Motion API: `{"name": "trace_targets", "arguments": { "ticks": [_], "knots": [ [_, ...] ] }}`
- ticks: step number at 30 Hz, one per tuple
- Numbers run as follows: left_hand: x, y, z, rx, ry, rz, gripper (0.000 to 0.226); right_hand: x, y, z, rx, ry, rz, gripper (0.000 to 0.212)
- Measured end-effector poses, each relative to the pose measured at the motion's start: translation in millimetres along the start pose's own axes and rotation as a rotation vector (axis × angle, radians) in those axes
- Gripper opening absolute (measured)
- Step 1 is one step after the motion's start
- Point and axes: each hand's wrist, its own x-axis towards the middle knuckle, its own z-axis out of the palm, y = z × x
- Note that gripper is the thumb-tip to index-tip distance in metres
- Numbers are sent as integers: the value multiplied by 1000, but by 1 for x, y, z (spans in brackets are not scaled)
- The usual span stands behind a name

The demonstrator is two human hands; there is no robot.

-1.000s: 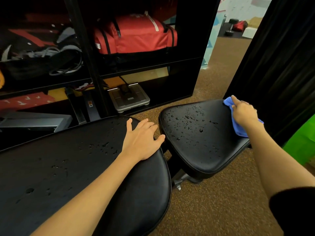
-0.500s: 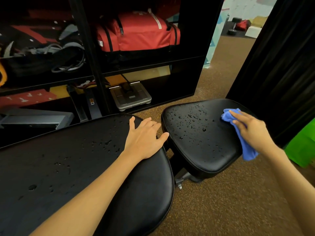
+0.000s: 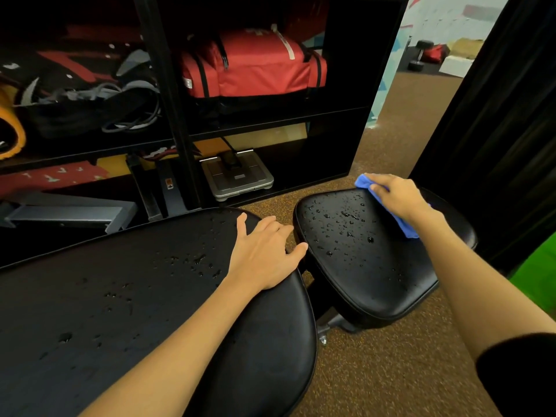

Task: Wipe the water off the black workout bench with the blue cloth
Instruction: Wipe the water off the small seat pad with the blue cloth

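The black workout bench has a long back pad (image 3: 135, 311) at the left and a smaller seat pad (image 3: 361, 275) at the right. Water drops (image 3: 346, 224) bead on both. My left hand (image 3: 261, 254) rests flat on the long pad's right end, fingers spread. At the seat pad's far edge, my right hand (image 3: 397, 197) presses the blue cloth (image 3: 362, 180) down with its fingers stretched over it. The cloth's tail sticks out beside my wrist.
A black shelf unit (image 3: 168, 115) stands just behind the bench, holding a red bag (image 3: 255, 64) and a grey scale (image 3: 237, 176). A black curtain (image 3: 496, 115) hangs at the right with something green (image 3: 538, 275) below it. Brown speckled floor (image 3: 391, 371) surrounds the bench.
My right hand slid the cloth from the seat pad's right side toward the middle, then up to its far edge. My left hand stayed in place.
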Motion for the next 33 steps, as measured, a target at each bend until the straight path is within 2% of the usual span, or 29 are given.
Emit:
{"name": "trace_targets", "arguments": {
  "ticks": [3, 6, 10, 14, 16, 19, 22, 27, 30, 33],
  "knots": [
    [-1, 0, 0, -13, -2, 4, 62, -24, 1, -3, 42, -30, -113, 39],
    [0, -1, 0, -25, 0, 9, 63, -45, 15, -14, 21, 21, -118, 37],
    [-1, -1, 1, -23, 18, 7, 64, -34, 23, -20, 3, 89, 4, 36],
    [0, 0, 2, -8, 31, 6, 65, 1, 16, -13, 17, 65, 163, 38],
    [0, 1, 1, -7, 16, 0, 65, 15, 6, -5, 12, 37, 175, 38],
    [-1, 1, 1, -5, 15, -3, 65, 26, -16, 7, -12, -36, 92, 37],
    [-2, 0, 0, -11, 12, 1, 65, 13, -32, 13, -6, -81, -69, 36],
    [0, 0, -1, -22, 22, 8, 64, -36, -14, 1, 90, -4, -205, 36],
    [0, 0, 0, -25, 21, 3, 64, -36, 6, -10, 48, 29, -150, 33],
    [-1, -1, 0, -23, 17, 2, 65, -16, 14, -6, 50, 80, 12, 33]
  ]
}}
